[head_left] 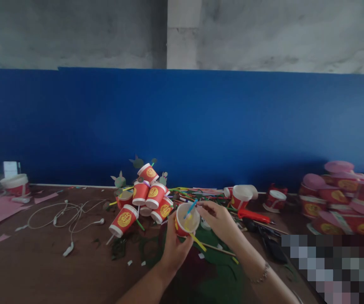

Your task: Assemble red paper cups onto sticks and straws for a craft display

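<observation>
Head view. The two forearms enter at the lower edge; the right one carries a bracelet (260, 273) at the wrist. Below the hands lies a dark green sheet (215, 276) on the brown table (33, 270).

Edges: the table's back edge meets the blue wall (182, 122). Its right edge slants down beside a pixelated area. Room: a broad stretch of tabletop lies left of the left forearm, bounded behind by white earphones (69, 248) with a looped cord. The stack of red paper cups (124, 220) stands just left of the held cup. On the right, a red tool (254, 216) and a black object (273, 250) lie near the right forearm, leaving a narrow gap. A pile of cups with pink parts (340, 198) stands farther right.

Hands: the left hand (176, 247) is closed around the red-and-white cup (180, 228), which is held above the green sheet, mouth tilted toward the camera. A yellow strip (198, 243) extends below it. The right hand (217, 217) is partly curled, fingertips at the rim beside the upper end of the blue straw (190, 209); whether they pinch it cannot be told. The straw's lower end is inside the cup.
</observation>
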Motion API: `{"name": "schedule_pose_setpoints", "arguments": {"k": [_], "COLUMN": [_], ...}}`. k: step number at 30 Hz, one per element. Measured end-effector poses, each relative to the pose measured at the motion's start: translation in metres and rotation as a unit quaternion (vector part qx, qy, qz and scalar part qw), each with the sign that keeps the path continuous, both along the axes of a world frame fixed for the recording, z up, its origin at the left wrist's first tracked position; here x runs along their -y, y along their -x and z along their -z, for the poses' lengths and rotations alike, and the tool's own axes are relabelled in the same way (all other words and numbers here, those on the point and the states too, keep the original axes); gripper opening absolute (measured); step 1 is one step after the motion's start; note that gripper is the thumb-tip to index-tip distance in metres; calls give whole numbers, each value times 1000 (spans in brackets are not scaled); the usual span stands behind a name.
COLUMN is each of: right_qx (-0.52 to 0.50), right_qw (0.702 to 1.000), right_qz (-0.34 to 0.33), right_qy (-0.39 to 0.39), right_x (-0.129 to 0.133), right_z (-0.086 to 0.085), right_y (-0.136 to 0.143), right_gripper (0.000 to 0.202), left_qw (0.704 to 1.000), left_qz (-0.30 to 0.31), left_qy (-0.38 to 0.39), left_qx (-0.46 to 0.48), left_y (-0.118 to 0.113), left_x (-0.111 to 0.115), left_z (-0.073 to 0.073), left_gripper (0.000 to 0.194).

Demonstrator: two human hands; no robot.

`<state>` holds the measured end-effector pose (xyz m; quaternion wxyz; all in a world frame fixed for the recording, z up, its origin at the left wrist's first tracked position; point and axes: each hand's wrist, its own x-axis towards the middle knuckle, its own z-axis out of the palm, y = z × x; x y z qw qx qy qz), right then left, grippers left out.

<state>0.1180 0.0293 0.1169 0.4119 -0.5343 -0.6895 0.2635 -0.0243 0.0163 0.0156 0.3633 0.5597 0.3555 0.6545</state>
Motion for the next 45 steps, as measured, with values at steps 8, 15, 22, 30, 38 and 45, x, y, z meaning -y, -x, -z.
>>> {"name": "schedule_pose_setpoints", "arguments": {"k": [8, 15, 22, 30, 38, 45], "right_qx": [-74, -31, 136, 182, 157, 174], "right_qw": [996, 996, 986, 980, 985, 975], "right_qz": [-32, -83, -63, -64, -30, 32], "right_qy": [-42, 17, -71, -51, -57, -137], "right_x": [9, 7, 7, 8, 10, 12], "right_z": [-1, -1, 11, 8, 9, 8], "right_y": [13, 15, 15, 12, 14, 12], "right_gripper": [26, 34, 31, 30, 28, 22], "left_qw": [998, 996, 996, 993, 993, 992], "left_qz": [53, 68, 77, 75, 87, 105], "left_qy": [-24, -33, -21, -51, -35, -29], "left_qx": [-40, -44, -43, -70, -65, -57], "left_y": [1, 0, 0, 0, 0, 0], "left_x": [7, 12, 11, 13, 13, 14], "left_z": [-10, -15, -9, -16, -17, -15], "left_gripper": [57, 56, 57, 56, 53, 57]}}
